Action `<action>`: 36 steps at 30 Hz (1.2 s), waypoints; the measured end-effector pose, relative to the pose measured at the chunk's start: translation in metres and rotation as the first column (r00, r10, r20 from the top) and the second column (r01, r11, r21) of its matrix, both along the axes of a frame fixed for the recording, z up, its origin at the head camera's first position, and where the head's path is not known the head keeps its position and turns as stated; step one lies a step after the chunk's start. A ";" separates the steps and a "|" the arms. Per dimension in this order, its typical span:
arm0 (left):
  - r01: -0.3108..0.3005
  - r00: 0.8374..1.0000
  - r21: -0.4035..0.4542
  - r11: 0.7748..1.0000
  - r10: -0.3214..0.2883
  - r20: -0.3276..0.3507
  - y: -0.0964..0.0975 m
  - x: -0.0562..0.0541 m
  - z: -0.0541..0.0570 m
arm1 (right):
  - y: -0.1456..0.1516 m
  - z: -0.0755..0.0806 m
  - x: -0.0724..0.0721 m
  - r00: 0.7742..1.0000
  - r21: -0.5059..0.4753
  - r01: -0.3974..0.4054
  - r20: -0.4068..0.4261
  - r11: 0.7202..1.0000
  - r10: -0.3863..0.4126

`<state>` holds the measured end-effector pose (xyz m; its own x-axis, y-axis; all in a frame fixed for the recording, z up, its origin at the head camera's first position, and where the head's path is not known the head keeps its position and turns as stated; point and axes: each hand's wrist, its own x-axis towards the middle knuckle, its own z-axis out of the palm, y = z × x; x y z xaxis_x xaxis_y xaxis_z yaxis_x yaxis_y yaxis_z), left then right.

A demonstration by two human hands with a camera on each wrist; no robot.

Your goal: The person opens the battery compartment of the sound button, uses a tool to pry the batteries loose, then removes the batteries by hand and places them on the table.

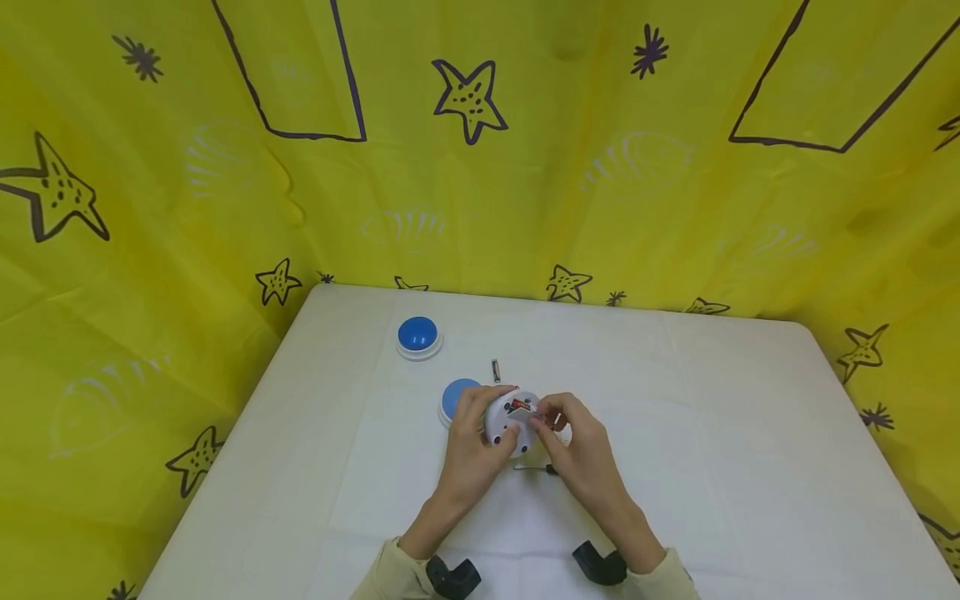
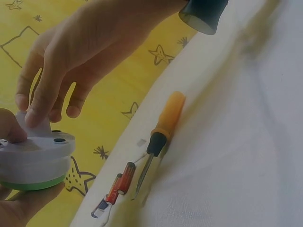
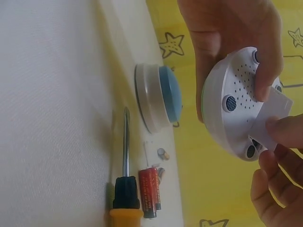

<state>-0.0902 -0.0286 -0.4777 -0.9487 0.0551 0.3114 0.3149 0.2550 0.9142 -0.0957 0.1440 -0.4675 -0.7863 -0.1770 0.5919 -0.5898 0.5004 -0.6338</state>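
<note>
My left hand (image 1: pixel 474 437) grips a round white push button (image 3: pixel 226 123), turned over so its underside with speaker holes and dark round feet faces up. A green rim (image 2: pixel 35 184) shows beneath it in the left wrist view. With thumb and fingers, my right hand (image 1: pixel 583 442) pinches a flat white battery cover (image 3: pixel 275 111), tilted over the battery compartment. Red batteries (image 1: pixel 519 405) show in the compartment. The left thumb lies on the underside beside the cover.
A blue push button (image 1: pixel 417 333) stands at the back left, and a lighter blue one (image 1: pixel 459 395) is just behind the left hand. A screwdriver (image 2: pixel 169 116) with a yellow handle lies near red batteries (image 3: pixel 148 191). One loose battery (image 1: pixel 496 371) lies farther back.
</note>
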 end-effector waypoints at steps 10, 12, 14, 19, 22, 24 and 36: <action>0.025 0.999 0.021 0.999 -0.025 0.036 -0.002 -0.001 0.001 | 0.005 0.001 0.000 1.000 -0.001 -0.017 0.008 1.000 0.017; 0.017 0.999 0.019 1.000 -0.018 0.034 -0.002 -0.001 0.001 | 0.007 0.002 -0.001 1.000 -0.006 -0.027 0.010 1.000 0.027; 0.006 1.000 0.014 1.000 -0.006 0.030 -0.003 -0.002 0.000 | 0.010 0.003 -0.002 0.999 -0.006 -0.036 0.008 0.999 0.036; -0.012 0.999 0.016 1.000 0.011 0.044 -0.005 -0.004 -0.002 | 0.017 0.003 -0.005 0.999 0.017 -0.041 0.000 0.999 0.041; -0.009 0.998 0.032 0.999 0.007 0.067 -0.007 -0.005 -0.002 | 0.023 0.002 -0.008 0.999 0.037 -0.043 -0.006 0.998 0.043; -0.005 0.996 0.048 0.999 0.001 0.090 -0.009 -0.006 -0.002 | 0.029 0.001 -0.012 0.999 0.052 -0.043 -0.008 0.998 0.044; 0.011 0.979 0.099 0.995 -0.031 0.199 -0.018 -0.008 0.000 | 0.076 -0.013 -0.045 0.994 0.129 -0.113 0.022 0.985 0.111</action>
